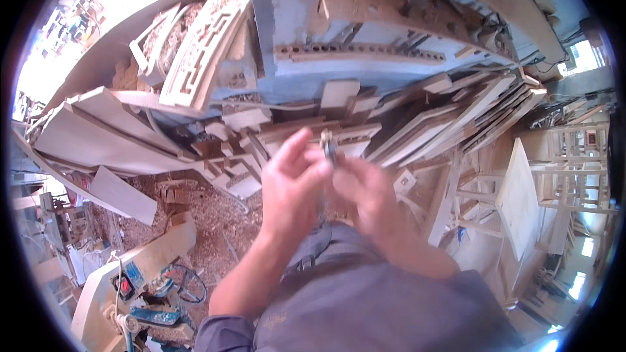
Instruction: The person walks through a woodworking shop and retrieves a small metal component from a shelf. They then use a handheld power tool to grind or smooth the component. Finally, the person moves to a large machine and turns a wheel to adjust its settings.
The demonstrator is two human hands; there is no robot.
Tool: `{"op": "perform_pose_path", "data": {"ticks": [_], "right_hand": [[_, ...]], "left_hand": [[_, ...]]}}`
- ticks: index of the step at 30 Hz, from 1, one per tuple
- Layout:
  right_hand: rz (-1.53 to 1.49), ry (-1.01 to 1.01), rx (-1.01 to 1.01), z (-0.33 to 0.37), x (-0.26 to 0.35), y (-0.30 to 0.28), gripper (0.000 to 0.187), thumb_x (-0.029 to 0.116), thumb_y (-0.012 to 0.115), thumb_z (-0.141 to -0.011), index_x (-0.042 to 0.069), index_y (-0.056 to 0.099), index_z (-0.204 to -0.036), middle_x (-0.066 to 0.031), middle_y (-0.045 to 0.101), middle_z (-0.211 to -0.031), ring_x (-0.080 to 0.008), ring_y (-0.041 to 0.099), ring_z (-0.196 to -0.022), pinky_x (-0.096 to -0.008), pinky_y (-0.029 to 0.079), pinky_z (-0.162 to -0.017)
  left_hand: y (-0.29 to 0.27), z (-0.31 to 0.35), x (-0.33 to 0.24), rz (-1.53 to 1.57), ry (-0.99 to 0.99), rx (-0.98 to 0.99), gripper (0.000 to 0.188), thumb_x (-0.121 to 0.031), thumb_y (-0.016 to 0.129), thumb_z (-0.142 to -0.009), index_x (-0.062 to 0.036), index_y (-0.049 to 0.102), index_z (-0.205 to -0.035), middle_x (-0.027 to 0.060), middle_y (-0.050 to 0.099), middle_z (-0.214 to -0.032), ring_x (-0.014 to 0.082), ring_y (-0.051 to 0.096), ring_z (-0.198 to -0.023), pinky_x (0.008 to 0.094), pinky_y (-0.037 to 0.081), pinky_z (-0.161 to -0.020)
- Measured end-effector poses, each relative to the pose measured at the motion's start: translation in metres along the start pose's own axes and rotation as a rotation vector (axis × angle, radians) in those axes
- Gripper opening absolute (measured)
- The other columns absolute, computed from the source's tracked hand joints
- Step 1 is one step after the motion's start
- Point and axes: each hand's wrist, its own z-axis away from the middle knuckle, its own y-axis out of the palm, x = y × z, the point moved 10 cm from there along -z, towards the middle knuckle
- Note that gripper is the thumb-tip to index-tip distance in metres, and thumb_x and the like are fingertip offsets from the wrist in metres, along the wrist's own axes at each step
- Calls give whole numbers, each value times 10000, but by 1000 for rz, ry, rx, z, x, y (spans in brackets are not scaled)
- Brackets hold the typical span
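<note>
Both my hands are raised together in front of my chest. Between them is a small dark piece (328, 148) with a pale, brassy-looking upper end; its exact kind is too small and blurred to make out. My left hand (293, 179) pinches it between thumb and fingers, with the forefinger pointing up. From the other side, my right hand (366, 192) closes its curled fingers against the lower part of the same piece. Motion smears the right hand's fingertips somewhat.
Stacked boards (450, 120) and wood offcuts (244, 117) lean along the wall ahead. A carved fretwork panel (207, 52) stands at upper left. Shavings (222, 228) cover the floor beside a cream machine (98, 300) at lower left. Wooden frames (554, 176) stand at right.
</note>
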Motion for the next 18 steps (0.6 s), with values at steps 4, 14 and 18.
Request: {"op": "perform_pose_path", "data": {"ticks": [4,14,18], "right_hand": [[136,-310,250,60,62,45,196,84,675,-924,-2,659,-1099,-49,642,-899,-82,602,-823,-244,487,-707],[-56,-210,121,23,27,14,186,135,648,-948,-13,630,-1059,0,597,-842,-53,508,-698,-220,427,-615],[-107,-158,153,24,15,13,320,174,614,-969,-20,603,-1224,-11,601,-879,-70,526,-718,-226,434,-631]], "left_hand": [[54,67,-67,-2,252,351,539,-111,778,-826,101,526,-1253,162,662,-1013,198,619,-950,330,509,-824],[27,30,-14,325,79,221,570,15,692,-874,-64,491,-1401,173,663,-1116,209,660,-889,315,554,-648],[20,31,1,397,13,181,536,16,679,-883,-53,504,-1385,176,676,-1094,209,670,-865,311,565,-647]]}}
